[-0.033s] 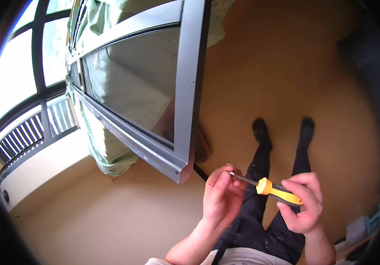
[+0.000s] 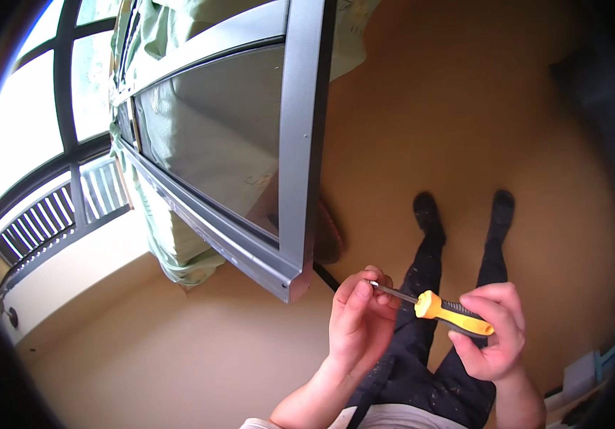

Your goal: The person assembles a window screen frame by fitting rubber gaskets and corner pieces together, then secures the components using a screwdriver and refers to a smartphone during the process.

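Note:
My right hand (image 2: 495, 334) holds a screwdriver (image 2: 456, 316) by its yellow and black handle, between thumb and fingers. The dark shaft points left toward my left hand (image 2: 356, 318). There the thumb and fingertips are pinched round the tip, where a small silvery piece (image 2: 372, 284) shows. It is too small to name surely; my fingers partly cover it. Both hands are in front of my lap. Beyond the left hand, and apart from it, is the lower corner of a grey-framed glass panel (image 2: 297, 157).
A pale green cloth (image 2: 178, 261) hangs behind and below the panel. Large dark-framed windows (image 2: 21, 136) are at the left above a pale wall (image 2: 107, 279). My legs (image 2: 422, 279) stretch over the brown floor (image 2: 422, 100). A light blue object (image 2: 608, 357) stands at the lower right.
The view has shifted slightly, so the panel sits a little further left and lower. Both hands keep their hold, with the screwdriver almost unmoved.

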Tool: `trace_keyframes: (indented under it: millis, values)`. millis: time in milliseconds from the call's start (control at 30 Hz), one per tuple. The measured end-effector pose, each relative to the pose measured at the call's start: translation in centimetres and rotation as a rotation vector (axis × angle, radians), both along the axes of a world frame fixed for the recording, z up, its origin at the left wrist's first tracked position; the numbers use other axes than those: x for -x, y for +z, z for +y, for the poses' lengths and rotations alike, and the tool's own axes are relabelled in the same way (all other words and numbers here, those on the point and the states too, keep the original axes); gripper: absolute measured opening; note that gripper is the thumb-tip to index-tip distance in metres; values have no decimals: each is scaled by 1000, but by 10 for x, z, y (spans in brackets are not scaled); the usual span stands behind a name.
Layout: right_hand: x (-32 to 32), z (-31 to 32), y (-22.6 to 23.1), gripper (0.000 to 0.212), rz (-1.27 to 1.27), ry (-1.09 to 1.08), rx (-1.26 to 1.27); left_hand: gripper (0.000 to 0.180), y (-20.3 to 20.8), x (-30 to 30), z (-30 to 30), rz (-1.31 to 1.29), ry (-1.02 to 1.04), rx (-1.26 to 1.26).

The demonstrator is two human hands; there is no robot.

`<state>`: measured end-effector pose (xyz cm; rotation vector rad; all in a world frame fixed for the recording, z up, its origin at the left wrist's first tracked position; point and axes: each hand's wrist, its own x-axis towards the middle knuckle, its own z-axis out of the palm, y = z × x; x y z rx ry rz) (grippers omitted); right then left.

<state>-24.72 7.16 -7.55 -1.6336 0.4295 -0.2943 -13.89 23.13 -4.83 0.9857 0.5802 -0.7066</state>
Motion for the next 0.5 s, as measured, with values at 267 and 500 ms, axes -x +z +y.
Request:
trace_keyframes:
  millis: [267,500]
  values:
    - [-21,0,-19,36,-90,7,-75,15,-2,-21,-22,-186,-5,52]
    - [-39,2,-7,37,-99,54,6,18,-1,-33,-23,-137,147,242]
